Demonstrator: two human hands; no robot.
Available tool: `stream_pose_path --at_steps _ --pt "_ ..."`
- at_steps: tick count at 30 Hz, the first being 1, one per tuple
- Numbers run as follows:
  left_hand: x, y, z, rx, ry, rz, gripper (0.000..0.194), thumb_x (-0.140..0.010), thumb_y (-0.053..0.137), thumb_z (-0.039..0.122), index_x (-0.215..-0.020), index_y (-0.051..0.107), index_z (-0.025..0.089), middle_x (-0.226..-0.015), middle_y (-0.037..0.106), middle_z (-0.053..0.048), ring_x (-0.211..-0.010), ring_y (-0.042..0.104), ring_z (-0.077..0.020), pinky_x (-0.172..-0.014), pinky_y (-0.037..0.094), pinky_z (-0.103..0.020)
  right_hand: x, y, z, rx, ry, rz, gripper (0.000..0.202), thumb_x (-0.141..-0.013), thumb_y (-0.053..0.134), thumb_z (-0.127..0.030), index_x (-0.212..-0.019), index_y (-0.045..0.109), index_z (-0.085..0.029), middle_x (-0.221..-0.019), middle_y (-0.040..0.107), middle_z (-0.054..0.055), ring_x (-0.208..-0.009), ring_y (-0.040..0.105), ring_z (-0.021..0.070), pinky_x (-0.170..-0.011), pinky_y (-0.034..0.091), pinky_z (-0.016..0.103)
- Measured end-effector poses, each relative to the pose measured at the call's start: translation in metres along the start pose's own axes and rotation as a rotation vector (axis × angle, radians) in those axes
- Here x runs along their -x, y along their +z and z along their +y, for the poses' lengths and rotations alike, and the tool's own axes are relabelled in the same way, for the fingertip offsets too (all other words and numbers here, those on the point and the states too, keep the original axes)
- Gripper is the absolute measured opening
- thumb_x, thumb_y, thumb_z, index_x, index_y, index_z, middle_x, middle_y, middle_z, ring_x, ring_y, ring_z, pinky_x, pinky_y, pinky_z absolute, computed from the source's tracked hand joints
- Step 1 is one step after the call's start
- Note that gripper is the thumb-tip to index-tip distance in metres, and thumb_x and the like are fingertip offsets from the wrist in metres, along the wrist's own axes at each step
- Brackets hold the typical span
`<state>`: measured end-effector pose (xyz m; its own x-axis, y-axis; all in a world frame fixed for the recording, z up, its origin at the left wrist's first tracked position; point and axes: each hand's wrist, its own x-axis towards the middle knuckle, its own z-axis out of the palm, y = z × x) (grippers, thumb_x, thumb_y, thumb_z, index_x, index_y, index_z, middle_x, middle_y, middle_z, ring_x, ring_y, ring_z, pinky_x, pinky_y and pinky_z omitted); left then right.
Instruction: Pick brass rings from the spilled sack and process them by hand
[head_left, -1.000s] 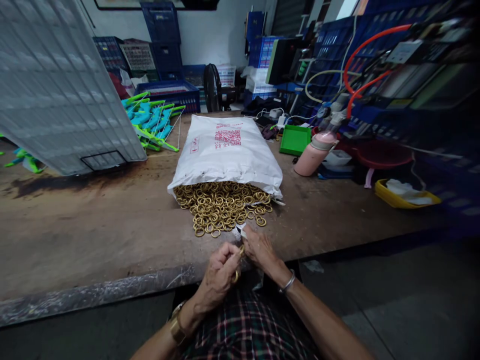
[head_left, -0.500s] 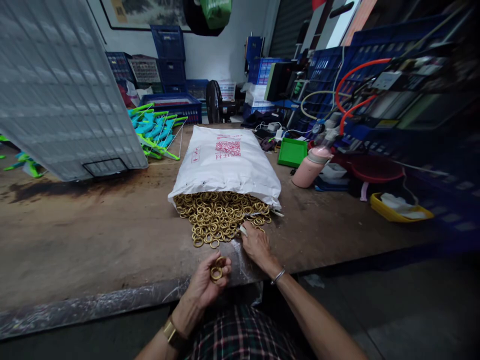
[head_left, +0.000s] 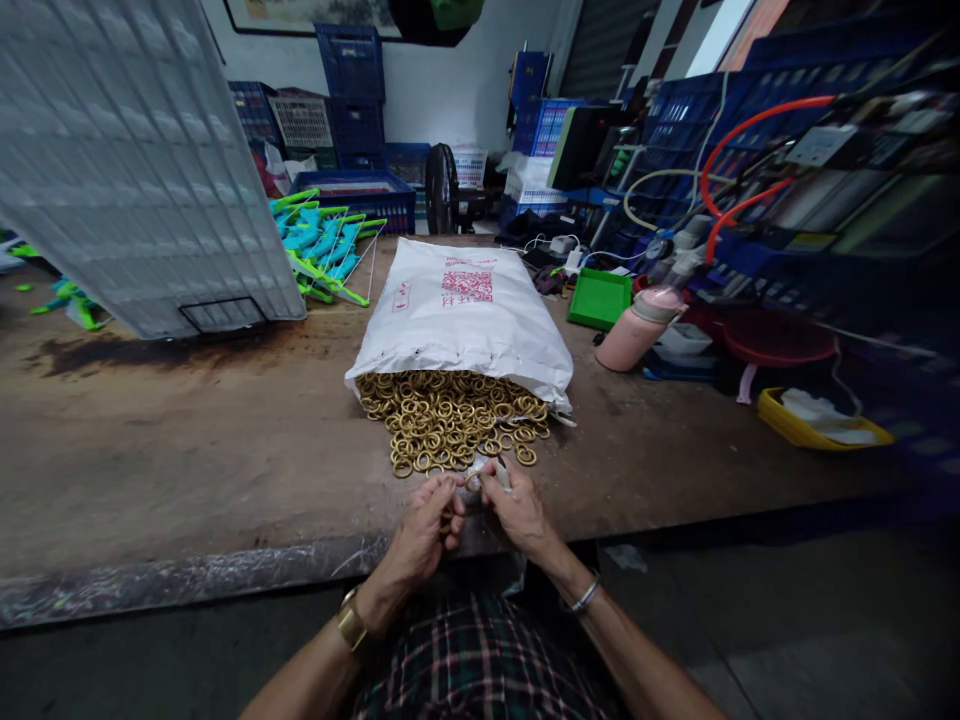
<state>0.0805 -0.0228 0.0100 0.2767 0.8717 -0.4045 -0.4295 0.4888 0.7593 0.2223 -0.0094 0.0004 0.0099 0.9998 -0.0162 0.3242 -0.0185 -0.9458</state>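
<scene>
My left hand (head_left: 421, 525) is curled closed round gold-coloured rings, mostly hidden by its fingers. My right hand (head_left: 525, 510) pinches one gold ring (head_left: 472, 483), held close to the left fingertips. A small pale tool with a dark tip (head_left: 503, 477) also sticks up from the right hand; its kind cannot be made out. Just beyond both hands lies a heap of gold rings (head_left: 439, 425). It spills from the open mouth of a white woven sack (head_left: 465, 335) with red print, lying flat on the wooden table (head_left: 187, 460).
A tall translucent ribbed panel (head_left: 165, 170) stands at the left, with green and blue plastic pieces (head_left: 326, 250) behind it. Right of the sack are a green tray (head_left: 600, 299), a pink bottle (head_left: 637, 328) and a yellow basket (head_left: 795, 425). The table's front edge (head_left: 187, 578) runs near me.
My right hand has drawn back from the heap with a ring and come close to my left hand. The left hand has turned, so its rings show less. The camera view has shifted slightly.
</scene>
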Motion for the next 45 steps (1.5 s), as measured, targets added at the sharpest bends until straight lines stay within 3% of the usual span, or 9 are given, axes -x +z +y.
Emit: stream_pose_path --at_steps 5,10,14,19,21,27,38,45 --pt "0.001 0.002 -0.001 -0.164 0.022 -0.018 0.034 -0.072 0.058 0.050 -0.073 0.051 0.016 -0.052 0.045 0.007 -0.035 0.033 -0.0017 -0.033 0.022 -0.014 0.002 0.004 -0.003 -0.021 0.066 -0.077 0.014 -0.075 0.046 -0.033 -0.072 0.048 -0.020 -0.054 0.048 -0.006 -0.051 0.043 0.0099 -0.054 0.036 0.022" --pt "0.002 -0.002 -0.001 -0.305 0.046 -0.017 0.033 -0.074 0.055 0.050 -0.075 0.052 0.017 -0.052 0.045 0.007 -0.036 0.033 -0.0021 -0.035 0.023 -0.014 -0.001 0.007 -0.004 0.016 0.075 -0.088 0.024 -0.076 0.044 -0.041 -0.066 0.046 -0.020 -0.053 0.046 -0.006 -0.052 0.041 0.0098 -0.054 0.034 0.023" --pt "0.002 -0.001 -0.002 -0.303 0.007 -0.052 0.035 -0.075 0.051 0.052 -0.073 0.049 0.017 -0.055 0.048 0.006 -0.037 0.036 -0.0027 -0.035 0.024 -0.015 -0.003 0.009 -0.005 0.062 0.076 -0.065 0.025 -0.072 0.046 -0.043 -0.062 0.045 -0.019 -0.056 0.043 -0.005 -0.055 0.039 0.0102 -0.055 0.033 0.023" --pt "0.002 -0.001 -0.004 -0.280 0.013 -0.046 0.034 -0.075 0.052 0.052 -0.073 0.048 0.017 -0.056 0.047 0.006 -0.038 0.035 -0.0028 -0.035 0.024 -0.015 -0.003 0.005 -0.001 0.090 0.119 -0.080 0.026 -0.078 0.037 -0.039 -0.062 0.045 -0.020 -0.055 0.045 -0.003 -0.053 0.041 0.0112 -0.053 0.032 0.023" --pt "0.001 -0.002 -0.004 -0.268 0.037 -0.033 0.034 -0.075 0.052 0.052 -0.072 0.047 0.018 -0.055 0.047 0.006 -0.037 0.034 -0.0030 -0.035 0.024 -0.015 0.000 0.003 0.002 0.188 0.069 -0.067 0.025 -0.080 0.036 -0.036 -0.064 0.045 -0.020 -0.056 0.046 -0.002 -0.054 0.042 0.0117 -0.054 0.031 0.023" --pt "0.001 -0.001 -0.003 -0.361 0.076 -0.027 0.035 -0.077 0.049 0.052 -0.070 0.045 0.019 -0.047 0.041 0.007 -0.037 0.031 -0.0041 -0.036 0.025 -0.016 0.010 0.003 0.003 0.470 -0.168 -0.240 0.014 -0.076 0.036 -0.014 -0.071 0.047 -0.020 -0.062 0.050 -0.001 -0.056 0.042 0.0118 -0.055 0.026 0.023" --pt "0.000 -0.002 -0.005 -0.491 0.217 0.030 0.030 -0.079 0.049 0.045 -0.066 0.045 0.018 -0.054 0.044 0.005 -0.043 0.036 -0.0057 -0.042 0.028 -0.018 0.011 0.004 0.005 0.695 -0.212 -0.247 0.024 -0.068 0.037 -0.007 -0.084 0.052 -0.018 -0.072 0.060 0.003 -0.061 0.048 0.0137 -0.059 0.026 0.026" --pt "-0.001 -0.012 -0.009 -0.514 0.249 -0.028 0.032 -0.079 0.049 0.048 -0.067 0.046 0.018 -0.057 0.046 0.004 -0.045 0.039 -0.0059 -0.044 0.030 -0.018 0.008 0.002 -0.001 0.791 -0.166 -0.362 0.027 -0.071 0.038 -0.008 -0.091 0.054 -0.018 -0.071 0.062 0.004 -0.060 0.050 0.0143 -0.056 0.024 0.026"
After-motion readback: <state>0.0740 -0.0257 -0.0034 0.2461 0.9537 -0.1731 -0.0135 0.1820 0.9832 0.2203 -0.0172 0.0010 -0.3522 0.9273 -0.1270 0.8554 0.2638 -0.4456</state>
